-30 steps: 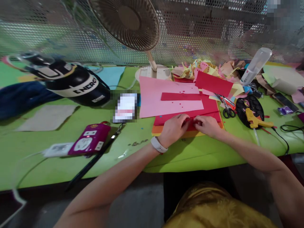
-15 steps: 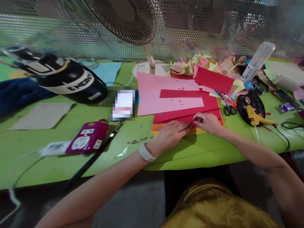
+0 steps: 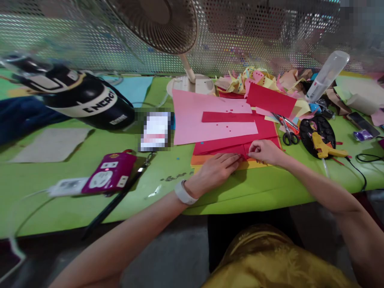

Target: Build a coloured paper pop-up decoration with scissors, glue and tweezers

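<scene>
My left hand (image 3: 220, 170) lies flat with its fingers stretched over the front of the red paper (image 3: 216, 147). Just right of its fingertips, my right hand (image 3: 264, 153) is pinched at the paper; whatever is between its fingertips is too small to tell. Orange sheets (image 3: 198, 160) show beneath the red one. Behind them lies a pink sheet (image 3: 189, 120) with a red strip (image 3: 225, 117) and tiny red bits on it. Another red piece (image 3: 270, 100) rests on paper scraps behind my right hand.
Scissors (image 3: 289, 137), a yellow glue gun (image 3: 324, 148) on a black palette (image 3: 303, 130) and a clear bottle (image 3: 328, 76) stand to the right. On the left are a black flask (image 3: 99, 104), a phone (image 3: 156, 132) and a purple power socket (image 3: 111, 174). A fan (image 3: 190, 86) is behind.
My right hand has shifted slightly to the right, away from the left fingertips, baring more red paper between them. My left hand has stayed almost in place.
</scene>
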`<state>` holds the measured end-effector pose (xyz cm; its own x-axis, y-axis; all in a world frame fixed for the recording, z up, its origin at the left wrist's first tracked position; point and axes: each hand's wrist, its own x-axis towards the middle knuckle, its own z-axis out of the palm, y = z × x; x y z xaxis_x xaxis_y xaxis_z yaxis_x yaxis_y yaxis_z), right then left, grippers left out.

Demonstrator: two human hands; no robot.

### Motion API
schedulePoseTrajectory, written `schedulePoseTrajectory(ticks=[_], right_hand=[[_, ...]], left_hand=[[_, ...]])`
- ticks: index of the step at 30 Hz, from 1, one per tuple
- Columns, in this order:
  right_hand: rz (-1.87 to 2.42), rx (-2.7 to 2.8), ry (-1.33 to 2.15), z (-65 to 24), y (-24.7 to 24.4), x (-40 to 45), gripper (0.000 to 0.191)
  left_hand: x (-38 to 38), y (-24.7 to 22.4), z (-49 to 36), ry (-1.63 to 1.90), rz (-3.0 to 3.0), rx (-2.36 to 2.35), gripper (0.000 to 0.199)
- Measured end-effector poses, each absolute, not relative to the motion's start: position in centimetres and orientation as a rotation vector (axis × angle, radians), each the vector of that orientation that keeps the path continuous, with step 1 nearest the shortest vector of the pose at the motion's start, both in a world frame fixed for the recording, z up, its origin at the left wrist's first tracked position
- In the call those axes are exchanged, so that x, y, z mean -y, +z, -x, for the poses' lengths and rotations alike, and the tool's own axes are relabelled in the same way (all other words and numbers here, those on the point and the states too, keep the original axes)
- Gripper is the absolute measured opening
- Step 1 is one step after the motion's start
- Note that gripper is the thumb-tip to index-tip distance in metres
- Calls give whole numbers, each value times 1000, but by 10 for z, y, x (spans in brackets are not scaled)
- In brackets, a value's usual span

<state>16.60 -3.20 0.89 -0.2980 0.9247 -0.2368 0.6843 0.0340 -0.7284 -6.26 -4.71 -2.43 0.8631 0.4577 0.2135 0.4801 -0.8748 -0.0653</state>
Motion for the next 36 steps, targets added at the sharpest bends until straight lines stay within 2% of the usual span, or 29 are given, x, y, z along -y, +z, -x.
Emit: schedulePoseTrajectory(ticks=[3,7,14,23,36], right_hand=[[1653,2019,1127,-165,11,33,3],[1676,2113,929,-164,8,35,4],[1616,2299,557,-163,-3,38,23],[1591,2350,506,-161,-8,40,31],[1646,2373,493,-161,-8,40,36]], left_hand=[[47,-25,62,-358,2898,751,36],[48,-25,62,-395,2900,734,36],[46,-29,64,-486,2947,702,39],[45,-33,66,-393,2939,672,40],[46,-30,64,-431,2964,747,40]])
